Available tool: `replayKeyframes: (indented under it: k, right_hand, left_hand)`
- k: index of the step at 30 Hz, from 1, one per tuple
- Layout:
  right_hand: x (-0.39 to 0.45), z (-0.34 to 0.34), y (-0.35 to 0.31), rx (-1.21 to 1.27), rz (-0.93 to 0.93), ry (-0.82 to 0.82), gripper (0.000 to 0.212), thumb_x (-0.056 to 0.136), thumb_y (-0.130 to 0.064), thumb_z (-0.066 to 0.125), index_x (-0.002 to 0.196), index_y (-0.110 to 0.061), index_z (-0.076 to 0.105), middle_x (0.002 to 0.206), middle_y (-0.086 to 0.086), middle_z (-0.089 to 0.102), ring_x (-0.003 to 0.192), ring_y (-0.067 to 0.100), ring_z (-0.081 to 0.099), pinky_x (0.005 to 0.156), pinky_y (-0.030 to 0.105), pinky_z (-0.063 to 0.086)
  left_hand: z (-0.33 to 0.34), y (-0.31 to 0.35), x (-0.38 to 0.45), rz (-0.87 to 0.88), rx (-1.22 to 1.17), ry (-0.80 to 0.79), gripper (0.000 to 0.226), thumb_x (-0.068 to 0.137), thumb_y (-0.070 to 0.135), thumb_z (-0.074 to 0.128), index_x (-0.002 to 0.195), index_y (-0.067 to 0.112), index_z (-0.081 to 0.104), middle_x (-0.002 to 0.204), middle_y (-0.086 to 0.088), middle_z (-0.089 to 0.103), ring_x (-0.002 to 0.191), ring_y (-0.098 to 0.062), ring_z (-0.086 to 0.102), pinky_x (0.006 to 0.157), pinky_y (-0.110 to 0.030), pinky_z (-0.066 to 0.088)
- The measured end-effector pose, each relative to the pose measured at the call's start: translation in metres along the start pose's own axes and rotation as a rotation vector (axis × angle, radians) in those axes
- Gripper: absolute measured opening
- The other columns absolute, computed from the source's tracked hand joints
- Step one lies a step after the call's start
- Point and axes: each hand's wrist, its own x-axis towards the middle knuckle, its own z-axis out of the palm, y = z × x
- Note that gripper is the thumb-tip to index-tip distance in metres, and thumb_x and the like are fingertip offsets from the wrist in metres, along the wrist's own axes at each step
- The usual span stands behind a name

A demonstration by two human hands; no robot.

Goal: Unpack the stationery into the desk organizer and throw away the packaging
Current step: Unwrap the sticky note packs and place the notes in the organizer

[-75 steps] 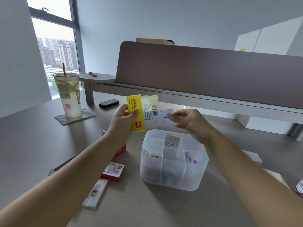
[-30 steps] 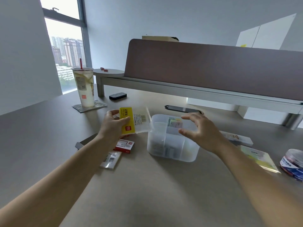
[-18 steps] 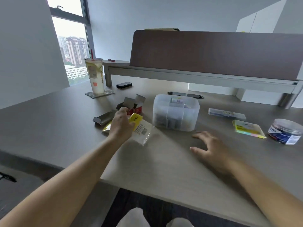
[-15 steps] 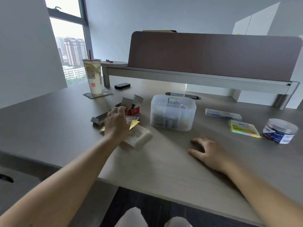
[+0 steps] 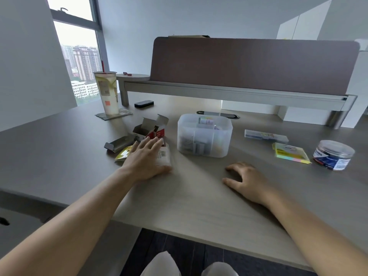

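On wrapper [image 5: 163,156], flat left hand [image 5: 146,163]

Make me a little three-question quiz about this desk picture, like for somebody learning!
1. True or false: the left hand lies flat on the clear wrapper, fingers straight.
2. Which sits farthest to the person's right on the desk? A) the drink cup B) the round jar C) the organizer
3. Fill in: the colourful sticky notes lie between the organizer and the ____.

Key
1. True; it rests on the wrapper without curling round it.
2. B; the cup stands far left, the organizer in the middle.
3. Jar. The right hand rests on the bare desk, holding nothing.
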Motion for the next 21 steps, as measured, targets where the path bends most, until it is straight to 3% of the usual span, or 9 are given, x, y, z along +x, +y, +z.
replayKeyframes:
  k: [6, 12, 17, 21]
  right_hand:
    - [-0.004, -0.013, 0.018, 0.038, 0.069, 0.021, 0.048, 0.087, -0.033, 0.053, 0.129, -0.012, 0.043, 0.137, 0.008, 0.042, 0.127, 0.023, 0.037, 0.103, 0.027, 0.029]
    - [-0.002, -0.036, 0.077, -0.002, 0.243, 0.179, 0.05, 0.087, -0.028, 0.054, 0.131, -0.008, 0.04, 0.141, 0.011, 0.039, 0.13, 0.025, 0.035, 0.107, 0.032, 0.027]
    - [0.013, -0.043, 0.118, -0.092, 0.367, 0.224, 0.059, 0.087, -0.034, 0.051, 0.137, -0.01, 0.03, 0.148, 0.011, 0.028, 0.137, 0.026, 0.026, 0.112, 0.04, 0.026]
    - [0.029, -0.042, 0.137, -0.177, 0.423, 0.154, 0.065, 0.087, -0.045, 0.044, 0.14, -0.015, 0.021, 0.154, 0.01, 0.013, 0.142, 0.027, 0.008, 0.116, 0.042, 0.011]
  left_hand:
    - [-0.008, 0.042, -0.005, 0.287, -0.139, 0.138, 0.085, 0.067, 0.06, 0.048, 0.139, 0.017, 0.03, 0.149, -0.004, 0.032, 0.139, -0.022, 0.025, 0.112, -0.033, 0.022]
    - [0.003, 0.108, 0.004, 0.398, -0.206, -0.067, 0.07, 0.08, 0.044, 0.058, 0.139, 0.025, 0.025, 0.148, 0.004, 0.031, 0.135, -0.015, 0.03, 0.108, -0.027, 0.027]
    - [0.022, 0.122, 0.023, 0.399, -0.16, -0.228, 0.071, 0.08, 0.055, 0.052, 0.139, 0.027, 0.025, 0.148, 0.001, 0.03, 0.135, -0.016, 0.029, 0.11, -0.027, 0.024]
    - [0.029, 0.118, 0.026, 0.392, -0.167, -0.232, 0.093, 0.054, 0.076, 0.028, 0.134, 0.029, 0.033, 0.145, 0.006, 0.034, 0.133, -0.012, 0.031, 0.107, -0.022, 0.024]
